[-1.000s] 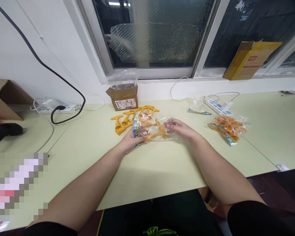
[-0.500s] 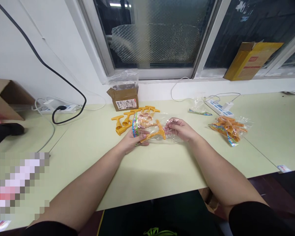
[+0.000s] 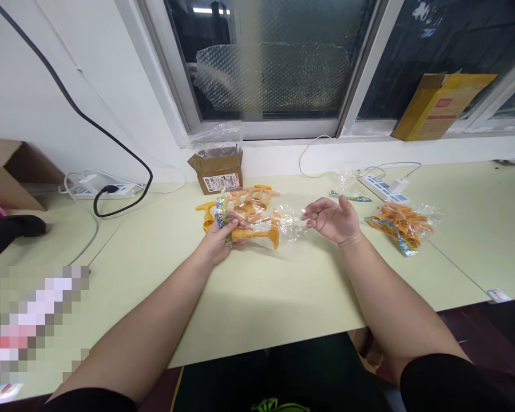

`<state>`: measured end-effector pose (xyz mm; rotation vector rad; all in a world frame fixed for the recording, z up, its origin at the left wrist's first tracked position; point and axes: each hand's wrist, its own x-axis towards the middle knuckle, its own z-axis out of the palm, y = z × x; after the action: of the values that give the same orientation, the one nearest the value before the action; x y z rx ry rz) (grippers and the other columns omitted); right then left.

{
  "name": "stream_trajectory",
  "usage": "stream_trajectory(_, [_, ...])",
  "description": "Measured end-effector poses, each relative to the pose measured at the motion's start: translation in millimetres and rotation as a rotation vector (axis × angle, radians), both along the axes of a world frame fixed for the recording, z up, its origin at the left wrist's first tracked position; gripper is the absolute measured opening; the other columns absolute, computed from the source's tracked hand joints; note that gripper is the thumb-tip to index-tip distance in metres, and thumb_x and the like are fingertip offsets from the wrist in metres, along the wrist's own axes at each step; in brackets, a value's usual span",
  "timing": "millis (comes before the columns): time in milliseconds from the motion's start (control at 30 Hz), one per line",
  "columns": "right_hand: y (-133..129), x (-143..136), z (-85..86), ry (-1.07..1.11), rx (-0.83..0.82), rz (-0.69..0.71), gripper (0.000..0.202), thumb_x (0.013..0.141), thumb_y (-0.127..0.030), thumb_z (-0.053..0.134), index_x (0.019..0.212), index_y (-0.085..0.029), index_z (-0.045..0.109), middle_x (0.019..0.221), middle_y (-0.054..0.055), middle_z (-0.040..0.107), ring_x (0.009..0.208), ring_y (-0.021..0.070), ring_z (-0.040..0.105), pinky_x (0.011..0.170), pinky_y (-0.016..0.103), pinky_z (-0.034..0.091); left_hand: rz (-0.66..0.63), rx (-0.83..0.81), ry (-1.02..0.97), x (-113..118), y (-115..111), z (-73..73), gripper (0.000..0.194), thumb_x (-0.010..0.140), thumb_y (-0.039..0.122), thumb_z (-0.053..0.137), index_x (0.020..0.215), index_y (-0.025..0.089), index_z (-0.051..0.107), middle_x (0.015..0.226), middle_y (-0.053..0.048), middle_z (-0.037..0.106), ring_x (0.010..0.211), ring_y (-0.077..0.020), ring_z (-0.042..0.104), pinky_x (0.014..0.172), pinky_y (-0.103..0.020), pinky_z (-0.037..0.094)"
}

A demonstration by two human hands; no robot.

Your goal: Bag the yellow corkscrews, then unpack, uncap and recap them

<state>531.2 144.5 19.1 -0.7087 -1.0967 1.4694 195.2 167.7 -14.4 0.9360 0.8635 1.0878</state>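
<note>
Across the pale green table, the small cardboard box stands at the back, and in front of it we have the clear bag between our forearms, its printed end to our left and its loose, crinkled end to our right. Our left hand is closed on the printed end, thumb over the plastic and fingers beneath; our right hand is well open, palm up, fingers slightly curled beside the crinkled end, with no firm hold on anything, and we cannot tell whether a fingertip brushes the film. To handle the bag well, we would pinch the film rather than squeeze what is inside, support the weight from below and hold it fairly level, since thin plastic could snag on the crossbars. The bag looks glossy, wrinkled and see-through, with an orange T-shaped piece lying lengthwise in the near side, its crossbar towards our right. More orange pieces show behind it, though glare hides which are inside. Smallest of all, the colourful printed strip is partly covered by our thumb and fingers.
</note>
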Motion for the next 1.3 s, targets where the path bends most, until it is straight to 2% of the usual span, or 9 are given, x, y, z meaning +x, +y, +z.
stream_trajectory(133, [22, 9, -24.2, -0.072, 0.053, -0.333, 0.034, 0.085, -0.063, 0.062, 0.093, -0.031, 0.070, 0.090, 0.002, 0.071, 0.084, 0.0213, 0.068, 0.070, 0.035, 0.057, 0.054, -0.054, -0.083, -6, 5, 0.2, 0.044, 0.072, 0.035, 0.091, 0.104, 0.028, 0.062, 0.089, 0.003, 0.072, 0.080, -0.0179, 0.074, 0.052, -0.023, 0.059])
stream_trajectory(233, [37, -7, -55.2, -0.596, 0.256, -0.310, 0.034, 0.087, -0.051, 0.067, 0.112, -0.029, 0.073, 0.111, 0.007, 0.072, 0.102, 0.0253, 0.068, 0.097, 0.047, 0.056, 0.035, -0.090, -0.134, -5, 6, 0.3, 0.043, 0.074, 0.032, 0.090, 0.106, 0.027, 0.062, 0.089, 0.004, 0.072, 0.077, -0.0166, 0.074, 0.051, -0.022, 0.060])
stream_trajectory(367, [45, -41, -85.3, -1.147, 0.674, -0.214, 0.041, 0.096, -0.037, 0.058, 0.135, -0.028, 0.067, 0.143, 0.011, 0.063, 0.144, 0.0316, 0.047, 0.122, 0.057, 0.034, 0.004, -0.117, -0.144, -2, 3, 1.2, 0.037, 0.078, 0.026, 0.087, 0.105, 0.024, 0.062, 0.090, 0.002, 0.073, 0.075, -0.0165, 0.074, 0.052, -0.025, 0.063])
stream_trajectory(567, [46, -50, -75.6, -1.448, 0.698, -0.148, 0.032, 0.099, -0.028, 0.053, 0.125, -0.025, 0.071, 0.139, 0.009, 0.067, 0.139, 0.0278, 0.054, 0.120, 0.048, 0.037, 0.002, -0.128, -0.134, 0, 1, 1.3, 0.030, 0.081, 0.023, 0.084, 0.103, 0.023, 0.062, 0.092, 0.001, 0.074, 0.077, -0.0190, 0.076, 0.055, -0.029, 0.066])
stream_trajectory(700, [43, -45, -59.5, -1.507, 0.441, -0.212, 0.014, 0.091, -0.027, 0.062, 0.094, -0.019, 0.073, 0.110, 0.012, 0.075, 0.106, 0.0266, 0.067, 0.092, 0.036, 0.050, 0.005, -0.108, -0.144, -1, 4, -2.7, 0.030, 0.082, 0.024, 0.083, 0.103, 0.022, 0.061, 0.096, 0.000, 0.074, 0.079, -0.0191, 0.076, 0.061, -0.031, 0.068])
stream_trajectory(800, [43, -42, -54.6, -1.431, 0.234, -0.289, 0.014, 0.081, -0.025, 0.070, 0.071, -0.019, 0.062, 0.084, 0.009, 0.071, 0.081, 0.0215, 0.064, 0.072, 0.030, 0.046, 0.005, -0.088, -0.161, -2, 7, -5.0, 0.033, 0.082, 0.025, 0.083, 0.105, 0.023, 0.060, 0.098, -0.001, 0.075, 0.080, -0.0195, 0.076, 0.064, -0.033, 0.068])
stream_trajectory(933, [41, -28, -51.0, -1.176, 0.075, -0.306, 0.022, 0.070, -0.024, 0.077, 0.079, -0.020, 0.058, 0.073, 0.000, 0.065, 0.064, 0.0138, 0.056, 0.060, 0.025, 0.042, 0.022, -0.094, -0.160, -2, 6, -3.1, 0.034, 0.082, 0.026, 0.083, 0.105, 0.024, 0.059, 0.097, -0.001, 0.074, 0.087, -0.0217, 0.077, 0.068, -0.036, 0.068])
stream_trajectory(1133, [31, 19, -33.5, -0.476, -0.281, -0.060, 0.035, 0.059, -0.016, 0.079, 0.093, -0.019, 0.069, 0.078, 0.001, 0.070, 0.062, 0.0109, 0.059, 0.057, 0.022, 0.048, 0.061, -0.097, -0.128, 0, 5, -0.1, 0.033, 0.083, 0.027, 0.083, 0.105, 0.024, 0.058, 0.099, -0.002, 0.075, 0.095, -0.0247, 0.076, 0.073, -0.042, 0.069])
stream_trajectory(1300, [28, 50, -14.2, -0.109, -0.178, -0.344, 0.019, 0.065, -0.020, 0.079, 0.078, -0.020, 0.065, 0.067, -0.003, 0.063, 0.056, 0.0086, 0.056, 0.052, 0.019, 0.051, 0.087, -0.078, -0.080, 1, 7, -3.0, 0.034, 0.082, 0.030, 0.083, 0.106, 0.024, 0.060, 0.106, -0.003, 0.074, 0.098, -0.0247, 0.076, 0.073, -0.042, 0.069])
